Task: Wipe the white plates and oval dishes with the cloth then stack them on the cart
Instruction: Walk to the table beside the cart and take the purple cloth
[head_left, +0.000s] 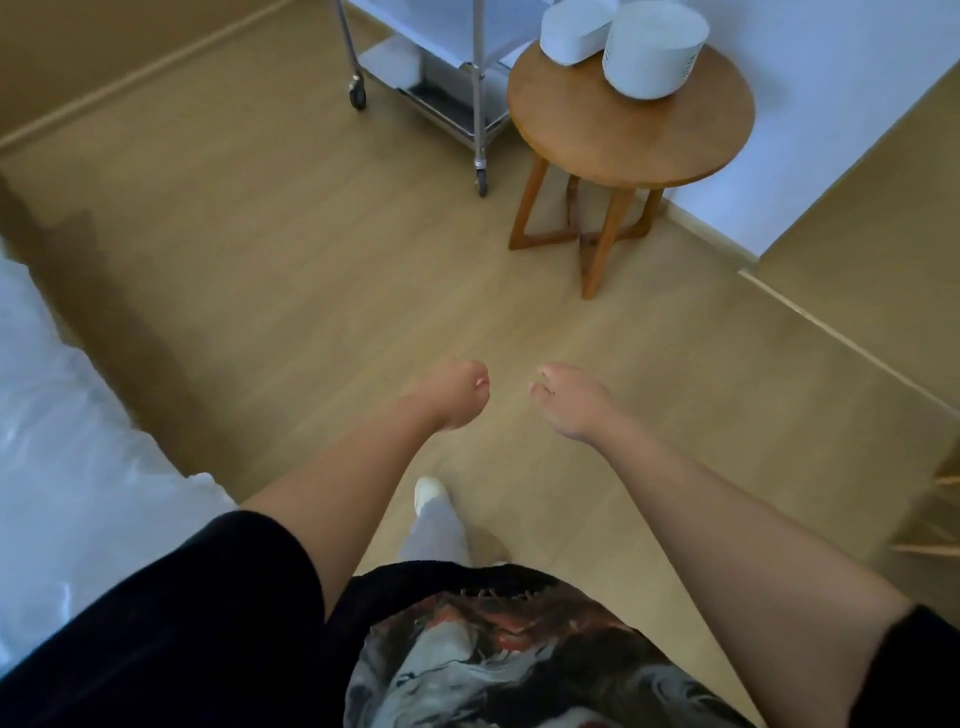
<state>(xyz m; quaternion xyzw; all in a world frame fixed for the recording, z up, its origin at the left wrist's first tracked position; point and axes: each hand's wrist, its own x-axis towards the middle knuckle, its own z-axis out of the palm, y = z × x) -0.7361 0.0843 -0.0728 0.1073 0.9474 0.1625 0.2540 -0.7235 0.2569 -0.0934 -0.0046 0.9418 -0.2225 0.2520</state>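
Left hand (457, 395) and right hand (566, 402): grip loosely curled, holding nothing | stacked plates (652, 49) and oval dishes (574, 34) on round worktop (623, 135), beside cart (441, 67) | cloth unseen | risk: tall stacks near edge could topple if bumped.

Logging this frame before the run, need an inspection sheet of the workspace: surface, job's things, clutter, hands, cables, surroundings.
Surface: round wooden stool bears two white stacks; wood floor below.
Job's things: oval dishes and plates stacked on the stool, side by side; cart left of the stool; no cloth seen.
Clutter: nothing seen.
Hands: left hand and right hand hold nothing, fingers loosely curled, above the floor.
Cables: nothing seen.
Surroundings: white wall behind the stool; white bedding at left.
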